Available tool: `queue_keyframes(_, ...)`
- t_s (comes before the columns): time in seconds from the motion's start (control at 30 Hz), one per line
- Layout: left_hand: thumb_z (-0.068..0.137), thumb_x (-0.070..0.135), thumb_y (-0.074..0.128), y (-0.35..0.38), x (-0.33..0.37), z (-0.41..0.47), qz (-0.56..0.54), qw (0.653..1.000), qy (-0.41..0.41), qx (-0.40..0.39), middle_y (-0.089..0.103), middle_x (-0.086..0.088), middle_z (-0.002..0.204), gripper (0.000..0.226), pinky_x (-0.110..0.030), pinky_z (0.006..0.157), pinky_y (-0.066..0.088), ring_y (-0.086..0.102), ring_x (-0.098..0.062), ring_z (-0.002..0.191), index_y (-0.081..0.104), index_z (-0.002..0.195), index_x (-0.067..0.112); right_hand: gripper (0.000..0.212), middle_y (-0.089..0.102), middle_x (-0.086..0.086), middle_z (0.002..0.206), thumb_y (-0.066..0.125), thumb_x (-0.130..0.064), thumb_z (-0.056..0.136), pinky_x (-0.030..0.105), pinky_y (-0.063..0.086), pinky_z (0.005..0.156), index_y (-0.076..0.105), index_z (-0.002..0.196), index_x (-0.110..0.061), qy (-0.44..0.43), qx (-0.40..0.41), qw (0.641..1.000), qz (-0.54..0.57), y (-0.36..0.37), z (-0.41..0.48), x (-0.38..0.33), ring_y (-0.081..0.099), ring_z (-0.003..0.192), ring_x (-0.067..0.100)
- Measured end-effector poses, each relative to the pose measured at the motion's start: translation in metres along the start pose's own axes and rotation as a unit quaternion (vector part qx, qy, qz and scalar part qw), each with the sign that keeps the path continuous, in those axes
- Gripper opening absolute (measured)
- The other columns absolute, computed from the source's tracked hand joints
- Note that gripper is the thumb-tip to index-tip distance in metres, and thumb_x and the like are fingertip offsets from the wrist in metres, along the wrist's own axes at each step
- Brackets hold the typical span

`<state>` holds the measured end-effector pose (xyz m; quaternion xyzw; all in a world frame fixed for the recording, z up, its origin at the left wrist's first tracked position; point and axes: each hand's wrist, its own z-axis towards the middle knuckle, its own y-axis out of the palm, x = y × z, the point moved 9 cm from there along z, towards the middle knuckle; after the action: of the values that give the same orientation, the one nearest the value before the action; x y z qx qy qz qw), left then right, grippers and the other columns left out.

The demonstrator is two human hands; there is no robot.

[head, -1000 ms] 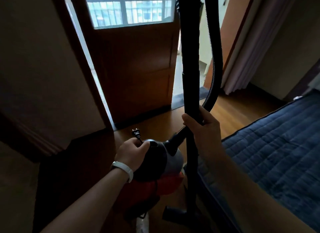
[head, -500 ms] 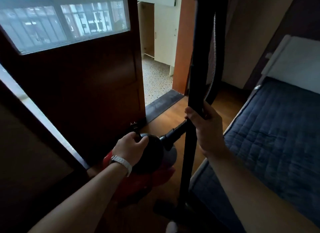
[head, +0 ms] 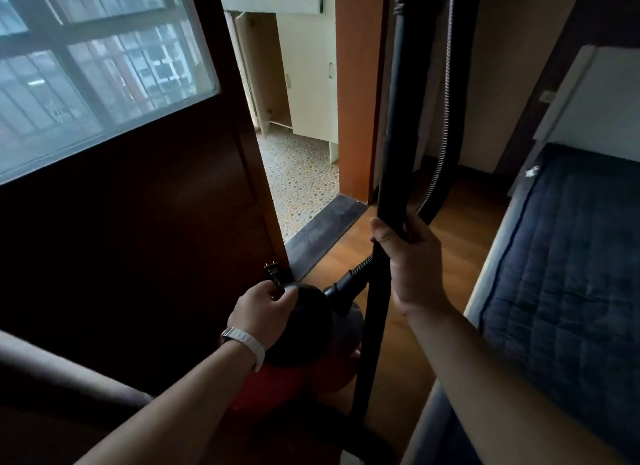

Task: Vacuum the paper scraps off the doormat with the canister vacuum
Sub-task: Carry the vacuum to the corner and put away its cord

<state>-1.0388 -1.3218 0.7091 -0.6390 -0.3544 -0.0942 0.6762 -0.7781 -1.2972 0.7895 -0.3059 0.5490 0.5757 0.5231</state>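
Observation:
The canister vacuum [head: 311,326] has a black domed top and a red body and hangs low at centre. My left hand [head: 263,312] is closed on its top handle, with the black power plug [head: 273,274] sticking up beside my fingers. My right hand [head: 412,267] grips the upright black wand [head: 394,135] together with the ribbed hose [head: 443,153] that loops down behind it. No doormat or paper scraps can be made out; a dark strip [head: 322,232] lies across the doorway threshold.
A dark wooden door [head: 138,205] with a glass pane stands open on the left. Beyond the doorway is a pebbled floor [head: 301,184] and white cabinets [head: 308,73]. A bed with a blue quilt [head: 561,281] fills the right side, leaving a strip of wood floor [head: 460,243].
The view has swung right and moved closer to the doorway. Both hands keep the same grips on the canister and wand, carried along toward the threshold.

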Motion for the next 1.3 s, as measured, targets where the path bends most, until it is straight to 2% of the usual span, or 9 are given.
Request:
queue_keyframes(0.1, 0.078, 0.056, 0.058, 0.002, 0.02, 0.048, 0.014, 1.0, 0.013, -0.003, 0.063, 0.008, 0.061, 0.038, -0.025, 0.05, 0.037, 0.058, -0.011, 0.059, 0.058, 0.066, 0.02, 0.007, 0.064, -0.002, 0.077, 0.074, -0.023, 0.08, 0.035, 0.046, 0.078, 0.074, 0.086, -0.028, -0.002, 0.007, 1.0, -0.001, 0.009, 0.045, 0.008, 0.06, 0.08, 0.017)
queue_keyframes(0.33, 0.078, 0.053, 0.059, 0.034, 0.062, 0.162, 0.02, 0.998, 0.057, -0.03, 0.061, 0.007, 0.06, 0.037, -0.026, 0.05, 0.035, 0.057, -0.014, 0.059, 0.055, 0.062, 0.021, 0.029, 0.067, -0.011, 0.082, 0.077, -0.035, 0.078, 0.034, 0.046, 0.082, 0.071, 0.1, -0.019, -0.016, 0.032, 0.998, -0.046, 0.018, 0.135, 0.034, 0.062, 0.085, 0.013)
queue_keyframes(0.5, 0.081, 0.051, 0.059, 0.077, 0.096, 0.258, 0.008, 0.991, 0.113, -0.066, 0.061, -0.001, 0.057, 0.041, -0.028, 0.049, 0.037, 0.057, -0.017, 0.054, 0.057, 0.064, 0.013, 0.011, 0.064, -0.007, 0.077, 0.074, -0.03, 0.081, 0.031, 0.046, 0.074, 0.072, 0.091, -0.026, -0.026, 0.084, 0.992, -0.086, 0.022, 0.209, 0.06, 0.06, 0.077, 0.014)
queue_keyframes(0.63, 0.082, 0.049, 0.058, 0.108, 0.133, 0.331, -0.016, 0.979, 0.164, -0.12, 0.053, -0.001, 0.049, 0.044, -0.024, 0.043, 0.027, 0.051, -0.012, 0.045, 0.052, 0.06, 0.012, 0.016, 0.065, -0.006, 0.078, 0.076, -0.041, 0.078, 0.033, 0.046, 0.075, 0.071, 0.089, -0.031, -0.036, 0.124, 0.984, -0.12, 0.031, 0.273, 0.073, 0.061, 0.079, 0.016)
queue_keyframes(0.73, 0.081, 0.05, 0.06, 0.134, 0.162, 0.387, -0.05, 0.969, 0.18, -0.16, 0.046, 0.005, 0.044, 0.044, -0.023, 0.044, 0.027, 0.047, -0.011, 0.043, 0.045, 0.054, 0.02, 0.012, 0.067, -0.003, 0.08, 0.076, -0.034, 0.08, 0.031, 0.049, 0.077, 0.072, 0.09, -0.028, -0.037, 0.154, 0.979, -0.126, 0.031, 0.319, 0.079, 0.063, 0.081, 0.015)
queue_keyframes(0.83, 0.08, 0.052, 0.059, 0.154, 0.199, 0.438, -0.054, 0.961, 0.203, -0.178, 0.05, 0.004, 0.047, 0.043, -0.024, 0.044, 0.031, 0.052, -0.013, 0.046, 0.047, 0.055, 0.019, 0.012, 0.066, -0.001, 0.08, 0.074, -0.031, 0.08, 0.029, 0.05, 0.076, 0.072, 0.091, -0.024, -0.041, 0.191, 0.972, -0.129, 0.024, 0.359, 0.08, 0.063, 0.081, 0.017)
queue_keyframes(0.97, 0.079, 0.052, 0.058, 0.182, 0.246, 0.486, -0.048, 0.95, 0.23, -0.208, 0.057, 0.004, 0.052, 0.041, -0.022, 0.045, 0.034, 0.058, -0.015, 0.05, 0.052, 0.059, 0.017, 0.016, 0.067, -0.001, 0.083, 0.078, -0.032, 0.078, 0.034, 0.051, 0.079, 0.073, 0.091, -0.025, -0.042, 0.223, 0.967, -0.117, 0.004, 0.404, 0.091, 0.063, 0.085, 0.02)
queue_keyframes(1.1, 0.078, 0.053, 0.058, 0.226, 0.297, 0.534, -0.038, 0.942, 0.249, -0.221, 0.06, 0.004, 0.057, 0.039, -0.025, 0.049, 0.04, 0.06, -0.017, 0.056, 0.054, 0.061, 0.018, 0.015, 0.066, -0.001, 0.082, 0.078, -0.028, 0.079, 0.027, 0.052, 0.073, 0.074, 0.092, -0.023, -0.036, 0.253, 0.961, -0.11, -0.031, 0.46, 0.107, 0.064, 0.082, 0.017)
queue_keyframes(1.3, 0.079, 0.047, 0.062, 0.303, 0.375, 0.586, -0.031, 0.944, 0.244, -0.222, 0.057, 0.004, 0.053, 0.037, -0.024, 0.047, 0.035, 0.057, -0.012, 0.051, 0.053, 0.058, 0.018, 0.004, 0.061, 0.009, 0.08, 0.075, -0.03, 0.08, 0.027, 0.051, 0.067, 0.074, 0.084, -0.029, -0.04, 0.25, 0.962, -0.107, -0.107, 0.562, 0.129, 0.06, 0.075, 0.02)
